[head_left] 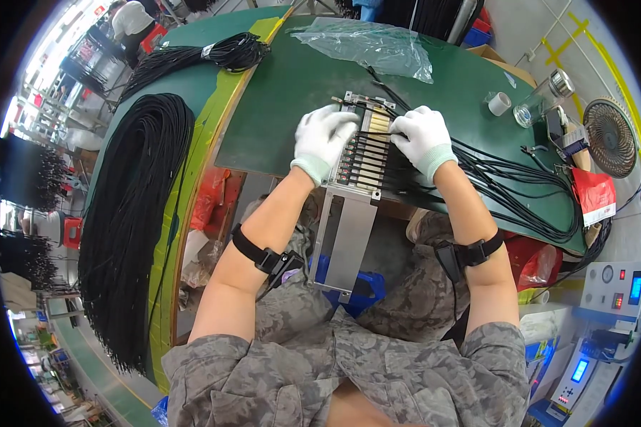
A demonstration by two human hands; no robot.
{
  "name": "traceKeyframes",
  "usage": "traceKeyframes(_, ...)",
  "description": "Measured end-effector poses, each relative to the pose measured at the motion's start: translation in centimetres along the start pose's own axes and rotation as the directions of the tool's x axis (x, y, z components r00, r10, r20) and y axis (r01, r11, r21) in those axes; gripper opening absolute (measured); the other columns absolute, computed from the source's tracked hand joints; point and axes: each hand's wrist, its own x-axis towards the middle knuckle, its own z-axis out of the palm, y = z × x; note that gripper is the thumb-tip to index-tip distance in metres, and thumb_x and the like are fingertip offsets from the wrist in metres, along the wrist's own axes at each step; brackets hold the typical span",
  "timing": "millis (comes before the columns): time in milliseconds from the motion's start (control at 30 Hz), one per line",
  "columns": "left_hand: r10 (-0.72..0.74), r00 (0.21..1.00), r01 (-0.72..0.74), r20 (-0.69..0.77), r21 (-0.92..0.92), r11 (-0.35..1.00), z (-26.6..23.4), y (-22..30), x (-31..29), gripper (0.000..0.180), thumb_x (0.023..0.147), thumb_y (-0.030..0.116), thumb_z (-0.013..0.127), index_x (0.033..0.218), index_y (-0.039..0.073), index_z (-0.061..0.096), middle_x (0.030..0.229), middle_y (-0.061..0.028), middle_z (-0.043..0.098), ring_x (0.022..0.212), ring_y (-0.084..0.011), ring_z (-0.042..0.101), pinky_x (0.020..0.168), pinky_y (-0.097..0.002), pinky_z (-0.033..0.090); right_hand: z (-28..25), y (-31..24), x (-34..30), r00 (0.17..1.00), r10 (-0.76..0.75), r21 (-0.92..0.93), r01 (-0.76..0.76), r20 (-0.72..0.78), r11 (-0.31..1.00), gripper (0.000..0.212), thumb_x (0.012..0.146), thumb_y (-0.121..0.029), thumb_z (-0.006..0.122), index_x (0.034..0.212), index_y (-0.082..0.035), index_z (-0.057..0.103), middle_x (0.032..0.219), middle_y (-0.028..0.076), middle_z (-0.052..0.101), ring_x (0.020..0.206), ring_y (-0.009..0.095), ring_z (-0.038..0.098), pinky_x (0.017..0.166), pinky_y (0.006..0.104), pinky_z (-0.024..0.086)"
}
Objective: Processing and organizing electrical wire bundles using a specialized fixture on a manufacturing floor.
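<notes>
Both my hands wear white gloves with pale green cuffs and work over a long metal fixture [367, 160] with a row of slots. My right hand [424, 139] pinches a thin black cable [374, 134] at the fixture's right side. The cable lies across the slots toward my left hand [325, 139], whose fingers are bent together at the left edge; what they grip is hidden. Several black cables lie side by side in the nearer slots. Their lengths run off to the right into a loose bundle [506, 186]. The fixture's near end juts past the table edge above my lap.
A clear plastic bag [370, 46] lies on the green table [278, 92] at the back. A glass jar [545, 99], white cup [499, 104], pliers [537, 158] and fan [611, 136] stand right. Thick black cable bundles [139, 213] fill the left table. Instruments [612, 288] stand at lower right.
</notes>
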Motion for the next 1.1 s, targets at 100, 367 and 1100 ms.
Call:
traceKeyframes(100, 0.135, 0.989, -0.141, 0.055, 0.125, 0.982, 0.0, 1.6, -0.3, 0.026, 0.085, 0.038, 0.06, 0.107, 0.029, 0.069, 0.131, -0.0196, 0.049, 0.122, -0.0373, 0.043, 0.105, -0.0465, 0.03, 0.5, 0.1, 0.1, 0.998, 0.023, -0.028, -0.022, 0.053, 0.999, 0.009, 0.074, -0.024, 0.069, 0.077, -0.015, 0.066, 0.078, 0.003, 0.063, 0.088, 0.025, 0.057, 0.076, 0.0386, 0.046)
traceKeyframes(367, 0.156, 0.95, -0.222, 0.27, 0.236, 0.946, -0.4, 2.4, 0.1, 0.035, 0.083, 0.046, 0.06, 0.115, 0.033, 0.066, 0.143, -0.0221, 0.037, 0.129, -0.0451, 0.032, 0.109, -0.0544, 0.018, 1.0, 2.7, 0.7, 0.945, 0.3, -0.173, -0.276, 0.131, 0.946, 0.014, 0.078, -0.031, 0.066, 0.087, -0.019, 0.068, 0.087, 0.004, 0.065, 0.09, 0.026, 0.058, 0.077, 0.0383, 0.046)
traceKeyframes(1100, -0.229, 0.967, 0.15, -0.112, -0.475, 0.867, 0.0, 0.1, 0.8, 0.027, 0.089, 0.028, 0.056, 0.077, 0.006, 0.067, 0.095, -0.0118, 0.066, 0.095, -0.0302, 0.057, 0.089, -0.0408, 0.039, -1.0, 2.7, -0.2, 0.991, 0.131, 0.285, -0.125, -0.002, 0.95, 0.014, 0.073, -0.016, 0.073, 0.082, -0.007, 0.066, 0.077, 0.007, 0.063, 0.077, 0.027, 0.057, 0.072, 0.036, 0.047)
